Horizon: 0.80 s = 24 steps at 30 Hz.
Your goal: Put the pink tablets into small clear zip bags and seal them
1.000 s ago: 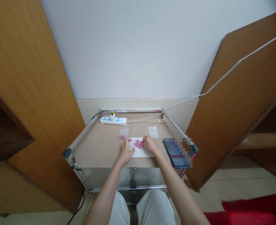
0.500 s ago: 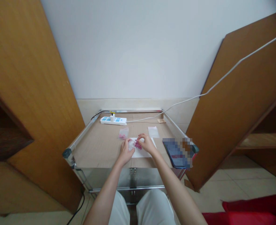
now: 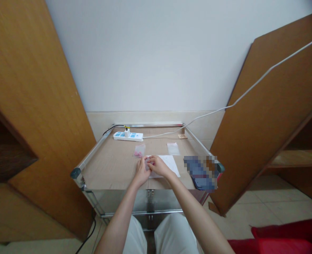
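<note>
My left hand (image 3: 142, 172) is closed on a small clear plastic bag (image 3: 147, 163), near the front of the cardboard-covered tabletop. My right hand (image 3: 158, 166) meets it at the bag, its fingers pinched on a cluster of dark pink beads (image 3: 152, 163). Most of the beads are hidden by the fingers, so I cannot tell how far they are inside the bag. Beneath both hands lies a white sheet of paper (image 3: 171, 164). Just beyond my left hand is another clear bag (image 3: 139, 150) with pink pieces in it.
A flat, pale clear bag (image 3: 173, 149) lies behind the paper. At the right edge is a dark, partly blurred tablet-like object (image 3: 198, 174). A power strip (image 3: 128, 136) with a plug sits at the back left, its white cable (image 3: 206, 115) running right. Wooden panels flank the table.
My right hand has moved left with the pink beads, up to the bag in my left hand. The beads are now mostly covered, and more of the paper shows on the right.
</note>
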Available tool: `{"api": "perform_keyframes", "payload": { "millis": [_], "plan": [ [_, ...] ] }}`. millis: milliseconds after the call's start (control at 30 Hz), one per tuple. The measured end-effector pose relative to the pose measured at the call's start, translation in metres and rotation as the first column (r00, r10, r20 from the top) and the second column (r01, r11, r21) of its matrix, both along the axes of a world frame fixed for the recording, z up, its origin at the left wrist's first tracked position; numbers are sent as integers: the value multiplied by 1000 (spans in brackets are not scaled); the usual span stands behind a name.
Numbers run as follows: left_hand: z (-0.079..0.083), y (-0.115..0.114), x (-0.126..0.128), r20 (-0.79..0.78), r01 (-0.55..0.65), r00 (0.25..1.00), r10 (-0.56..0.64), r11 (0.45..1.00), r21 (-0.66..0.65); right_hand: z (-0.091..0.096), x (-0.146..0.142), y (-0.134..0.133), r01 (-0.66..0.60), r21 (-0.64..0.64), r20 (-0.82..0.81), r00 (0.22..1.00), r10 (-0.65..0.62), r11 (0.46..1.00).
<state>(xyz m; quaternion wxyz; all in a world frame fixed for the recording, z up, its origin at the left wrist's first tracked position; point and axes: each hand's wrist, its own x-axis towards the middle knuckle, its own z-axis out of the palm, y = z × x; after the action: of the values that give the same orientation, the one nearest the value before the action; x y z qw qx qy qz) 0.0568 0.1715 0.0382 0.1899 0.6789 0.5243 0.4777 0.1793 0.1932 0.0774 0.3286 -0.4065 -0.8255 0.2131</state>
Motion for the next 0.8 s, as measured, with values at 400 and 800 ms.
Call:
{"api": "perform_keyframes", "payload": {
  "millis": [400,800],
  "plan": [
    [1,-1,-2,-3,-14,1000,14,999,-47,-4,37,28,196,-12,-70,978,-197,980],
    [3,-2,-2,-28,-17,999,16,999,-36,-30,42,34,285,72,142,946,-292,956]
  ]
}}
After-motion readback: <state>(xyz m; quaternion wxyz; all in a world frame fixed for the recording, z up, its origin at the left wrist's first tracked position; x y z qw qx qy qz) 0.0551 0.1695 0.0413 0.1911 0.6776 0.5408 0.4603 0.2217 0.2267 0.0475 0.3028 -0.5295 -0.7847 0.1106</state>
